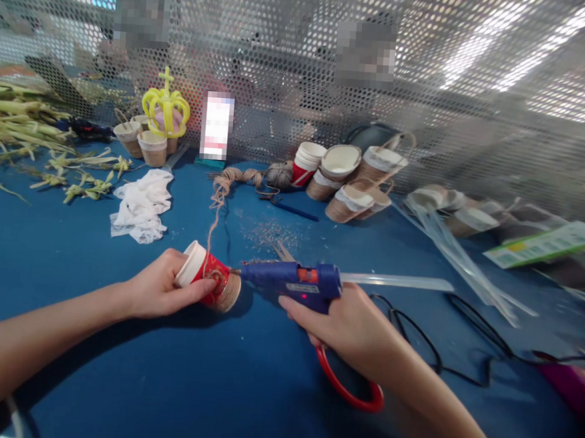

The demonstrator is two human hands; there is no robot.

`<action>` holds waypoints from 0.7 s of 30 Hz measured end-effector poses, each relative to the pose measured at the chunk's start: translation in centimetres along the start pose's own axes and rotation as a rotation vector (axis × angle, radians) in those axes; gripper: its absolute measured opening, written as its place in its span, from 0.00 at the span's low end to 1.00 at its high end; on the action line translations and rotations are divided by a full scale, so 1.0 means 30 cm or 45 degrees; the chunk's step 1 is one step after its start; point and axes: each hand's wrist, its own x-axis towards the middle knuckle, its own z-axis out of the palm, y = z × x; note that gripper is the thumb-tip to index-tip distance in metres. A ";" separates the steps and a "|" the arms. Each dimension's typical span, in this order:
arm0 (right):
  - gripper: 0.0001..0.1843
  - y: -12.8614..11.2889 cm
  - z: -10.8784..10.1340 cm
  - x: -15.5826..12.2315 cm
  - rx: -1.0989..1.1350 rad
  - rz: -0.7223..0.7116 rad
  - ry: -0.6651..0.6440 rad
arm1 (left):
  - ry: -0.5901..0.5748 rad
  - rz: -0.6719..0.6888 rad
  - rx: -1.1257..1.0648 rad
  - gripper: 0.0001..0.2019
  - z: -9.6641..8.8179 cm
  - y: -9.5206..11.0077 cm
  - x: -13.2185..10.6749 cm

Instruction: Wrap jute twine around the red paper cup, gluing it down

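Observation:
My left hand (pixel 160 288) is wrapped round a red paper cup (pixel 209 278) lying on its side, its bottom end partly wound with brown twine. My right hand (pixel 349 330) grips a blue hot glue gun (pixel 293 282) with a clear glue stick (pixel 398 281) sticking out behind. The gun's nozzle touches the twine-wrapped end of the cup. A strand of twine (pixel 217 204) runs from the cup up to a loose coil farther back. A red loop handle (pixel 348 390) shows under my right wrist.
Blue table (pixel 111 380) with black cord (pixel 428 345) at right. Behind: twine-wrapped cups (pixel 355 177), a stack of red cups (pixel 307 161), a yellow crown (pixel 165 107), white cloth (pixel 140 205), dried leaves (pixel 22 133), clear glue sticks (pixel 460 257). A perforated metal screen (pixel 433 69) stands behind, people beyond it.

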 end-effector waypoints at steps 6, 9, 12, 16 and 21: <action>0.13 -0.002 0.001 0.012 -0.004 0.102 -0.020 | -0.026 0.106 0.089 0.14 -0.003 -0.007 -0.005; 0.14 -0.002 -0.001 0.008 -0.010 0.088 -0.027 | -0.024 0.162 0.129 0.15 -0.003 -0.010 -0.004; 0.14 0.001 -0.009 0.006 -0.021 0.075 -0.050 | -0.026 0.177 0.153 0.15 -0.004 -0.010 -0.002; 0.15 0.017 -0.009 0.019 0.001 0.089 -0.090 | -0.012 0.215 0.141 0.15 -0.004 -0.006 -0.002; 0.16 0.036 -0.004 0.029 0.027 0.091 -0.109 | -0.003 0.225 0.128 0.14 -0.002 -0.010 -0.003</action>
